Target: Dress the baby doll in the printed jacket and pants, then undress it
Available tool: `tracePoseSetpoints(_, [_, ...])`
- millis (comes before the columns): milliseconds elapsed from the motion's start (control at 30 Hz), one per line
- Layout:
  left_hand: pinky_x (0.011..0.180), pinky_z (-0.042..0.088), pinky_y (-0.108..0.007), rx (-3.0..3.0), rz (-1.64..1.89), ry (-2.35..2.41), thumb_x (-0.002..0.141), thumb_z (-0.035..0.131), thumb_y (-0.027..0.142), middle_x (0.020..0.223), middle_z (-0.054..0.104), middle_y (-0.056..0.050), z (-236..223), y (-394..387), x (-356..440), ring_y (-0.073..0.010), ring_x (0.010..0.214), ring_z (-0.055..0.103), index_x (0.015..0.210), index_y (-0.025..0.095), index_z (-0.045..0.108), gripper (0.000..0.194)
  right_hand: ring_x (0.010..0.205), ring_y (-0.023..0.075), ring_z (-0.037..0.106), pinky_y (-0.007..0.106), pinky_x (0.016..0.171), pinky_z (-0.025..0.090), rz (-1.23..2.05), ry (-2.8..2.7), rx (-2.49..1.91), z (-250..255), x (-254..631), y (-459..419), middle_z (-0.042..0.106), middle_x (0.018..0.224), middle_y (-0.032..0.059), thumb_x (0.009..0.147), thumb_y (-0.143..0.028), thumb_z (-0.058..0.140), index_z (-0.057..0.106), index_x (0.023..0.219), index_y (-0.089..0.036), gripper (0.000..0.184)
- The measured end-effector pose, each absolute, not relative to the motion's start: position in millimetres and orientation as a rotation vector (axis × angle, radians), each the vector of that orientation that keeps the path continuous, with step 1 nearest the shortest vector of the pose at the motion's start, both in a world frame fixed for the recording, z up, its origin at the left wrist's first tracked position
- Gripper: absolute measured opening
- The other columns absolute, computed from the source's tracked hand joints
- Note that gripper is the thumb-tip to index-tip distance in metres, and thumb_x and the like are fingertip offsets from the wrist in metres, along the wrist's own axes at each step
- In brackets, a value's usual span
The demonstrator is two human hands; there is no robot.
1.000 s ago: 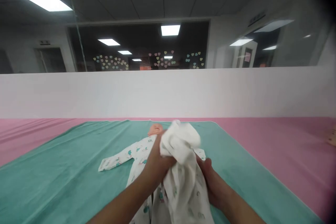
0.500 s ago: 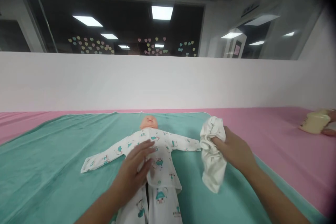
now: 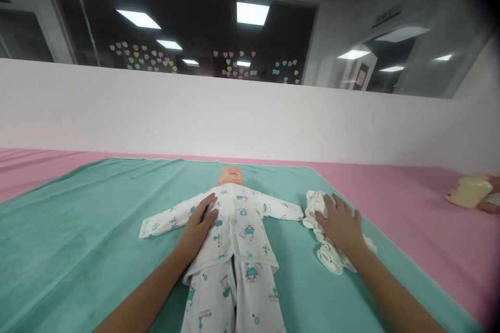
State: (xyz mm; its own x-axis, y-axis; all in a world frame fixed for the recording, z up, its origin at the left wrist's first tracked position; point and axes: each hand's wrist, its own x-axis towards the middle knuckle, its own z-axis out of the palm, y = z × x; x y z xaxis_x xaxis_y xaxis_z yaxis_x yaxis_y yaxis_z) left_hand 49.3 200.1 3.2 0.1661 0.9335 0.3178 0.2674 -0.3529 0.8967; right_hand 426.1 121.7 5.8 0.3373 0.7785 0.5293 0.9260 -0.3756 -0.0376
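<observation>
A baby doll lies on its back, dressed in a white printed shirt and matching trousers. Both its sleeves stretch out sideways. Against the left side of the shirt's chest rests my left hand, open, its fingers lying on the fabric. To the right of the doll, a crumpled white cloth lies in folds, partly hidden under my right hand. That hand touches the cloth from above with its fingers spread. The cloth's exact kind cannot be made out.
A green sheet covers the surface under the doll, with a pink cover showing around it. At the far right edge another person's hand holds a pale yellow object. A white wall stands behind.
My right hand has lowered the white cloth onto the green sheet, and its fingers have spread. My left hand has moved from above the doll's middle onto the shirt's left side. The view has tilted slightly.
</observation>
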Motion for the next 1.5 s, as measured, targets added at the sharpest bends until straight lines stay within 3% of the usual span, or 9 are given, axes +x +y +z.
tracePoseSetpoints(67, [0.109,0.027,-0.041,1.763,1.203,1.141,0.085,0.047,0.042,0.139,0.042,-0.002,4.3,199.6,48.3,-0.0224,0.130,0.034,0.123,0.027,0.050,0.041,0.125,0.0298,0.035,0.056,0.104,0.016,-0.703,-1.578,-2.055,10.4,411.6,118.4,0.038,0.138,0.0116,0.088,-0.036,0.031,0.041,0.127,-0.021,0.043])
tracePoseSetpoints(100, [0.109,0.026,-0.041,1.770,1.198,1.142,0.085,0.047,0.042,0.140,0.042,-0.001,4.9,199.1,47.6,-0.0221,0.130,0.034,0.123,0.027,0.050,0.041,0.125,0.0276,0.035,0.053,0.106,0.017,-0.666,-1.613,-1.946,12.5,401.3,116.8,0.039,0.137,0.0103,0.089,-0.034,0.030,0.042,0.126,-0.022,0.041])
tracePoseSetpoints(267, [0.107,0.029,-0.041,1.792,1.178,1.133,0.086,0.044,0.042,0.141,0.040,-0.001,7.2,196.8,44.9,-0.0233,0.130,0.034,0.126,0.030,0.048,0.042,0.118,0.0227,0.044,0.039,0.094,0.040,-0.077,-1.646,-1.613,17.7,328.3,116.0,0.045,0.131,0.0067,0.089,-0.037,0.036,0.052,0.113,-0.025,0.031])
tracePoseSetpoints(433, [0.107,0.029,-0.039,1.810,1.231,1.120,0.086,0.044,0.039,0.138,0.044,-0.002,3.1,201.9,44.7,-0.0219,0.128,0.037,0.123,0.026,0.051,0.039,0.095,0.0167,0.054,0.030,0.080,0.044,0.242,-1.648,-1.412,36.3,256.2,147.6,0.057,0.107,0.0043,0.089,-0.038,0.037,0.053,0.104,-0.023,0.026])
tracePoseSetpoints(567, [0.108,0.028,-0.038,1.813,1.267,1.091,0.086,0.045,0.038,0.136,0.046,-0.003,-1.6,208.8,44.4,-0.0204,0.127,0.038,0.119,0.025,0.054,0.037,0.079,0.0162,0.055,0.028,0.071,0.041,0.186,-1.724,-1.658,59.4,222.0,193.0,0.061,0.090,0.0028,0.089,-0.046,0.030,0.054,0.089,-0.021,0.034])
tracePoseSetpoints(733, [0.107,0.028,-0.038,1.810,1.315,1.108,0.086,0.045,0.037,0.133,0.048,-0.004,-5.6,217.5,46.0,-0.0198,0.125,0.040,0.115,0.023,0.056,0.034,0.077,0.0207,0.056,0.027,0.062,0.035,0.157,-1.853,-1.971,63.0,206.3,231.5,0.064,0.087,0.0085,0.085,-0.050,0.038,0.056,0.092,-0.017,0.038])
tracePoseSetpoints(1000, [0.101,0.036,-0.036,1.965,1.373,1.189,0.086,0.044,0.033,0.123,0.056,-0.005,-4.9,220.0,47.7,-0.0201,0.116,0.048,0.109,0.022,0.058,0.029,0.076,0.0186,0.055,0.026,0.061,0.030,0.061,-1.899,-1.901,49.7,213.9,236.7,0.065,0.085,0.0057,0.088,-0.035,0.032,0.060,0.084,-0.020,0.032])
tracePoseSetpoints(1267, [0.093,0.043,-0.031,2.015,1.120,1.301,0.081,0.041,0.017,0.112,0.065,-0.003,41.9,243.8,86.3,-0.0182,0.103,0.058,0.106,0.021,0.065,0.035,0.071,0.0165,0.053,0.026,0.055,0.024,0.020,-1.889,-1.837,42.6,221.1,243.9,0.064,0.081,0.0043,0.088,-0.033,0.031,0.061,0.084,-0.020,0.033])
tracePoseSetpoints(1500, [0.098,0.038,-0.035,2.113,1.104,1.277,0.082,0.039,0.016,0.116,0.062,-0.004,35.1,257.7,105.0,-0.0210,0.110,0.053,0.108,0.021,0.064,0.036,0.071,0.0152,0.052,0.026,0.056,0.025,0.045,-1.878,-1.786,34.4,227.4,251.4,0.064,0.082,0.0025,0.091,-0.035,0.029,0.060,0.078,-0.021,0.036])
